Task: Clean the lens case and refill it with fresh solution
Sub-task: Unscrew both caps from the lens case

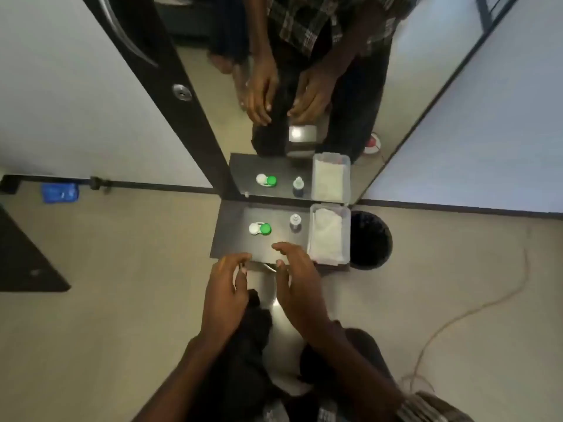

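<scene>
A lens case [260,229] with one white cap and one green cap lies closed on a small dark shelf [231,242] under a mirror. A small clear solution bottle [295,222] stands upright to its right. My left hand [227,290] and my right hand [297,278] hover side by side over the shelf's front edge, fingers loosely spread, holding nothing. Both hands are below the case and touch neither it nor the bottle.
A clear plastic box of white tissues [330,236] fills the shelf's right end. A black waste bin [370,240] stands on the floor just right of it. The mirror [304,86] above repeats the shelf and hands. A cable [475,312] trails across the floor.
</scene>
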